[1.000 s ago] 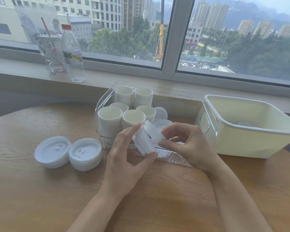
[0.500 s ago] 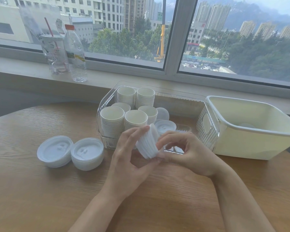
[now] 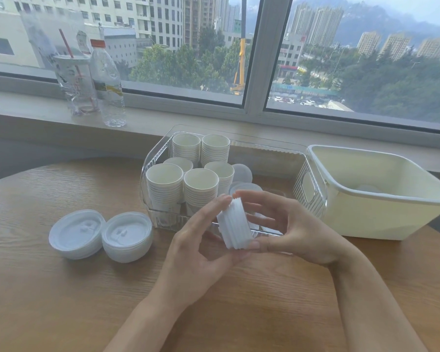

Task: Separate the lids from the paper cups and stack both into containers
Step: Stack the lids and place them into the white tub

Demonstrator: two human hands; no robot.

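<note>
Head view: a stack of lids (image 3: 235, 224) sits between two hands, above the near edge of the wooden table and in front of the clear bin.
Stack of lids: white thin plastic discs nested together and turned on edge, so their ridged rims show as a ribbed band.
Left hand (image 3: 201, 247): fingers curled up the stack's left face, thumb under its lower edge; it grips the stack.
Right hand (image 3: 290, 229): fingers bent over the top of the stack, thumb pressed at its lower right; it grips the same stack.
Clear bin (image 3: 272, 148): transparent hard plastic, rectangular with rounded corners, ribbed walls and an oval handle cutout on its right end.
Paper cups (image 3: 165, 189): six tall nested columns, white outside and pale cream inside, round rolled rims stacked close, filling the bin's left half.
Loose lids in bin (image 3: 241, 174): a few flat white discs just right of the cups, one leaning upright.
Lid piles on table (image 3: 101, 235): two low round stacks, glossy white with moulded sip tabs, touching each other left of the bin.
Cream tub (image 3: 381, 191): opaque smooth plastic, squarish with a thick rolled rim, right beside the bin.
Table (image 3: 61, 301): round-edged, light wood grain.
Windowsill: a clear water bottle (image 3: 108, 85) with an orange cap and a crinkled clear cup (image 3: 76, 85) with a red straw.
</note>
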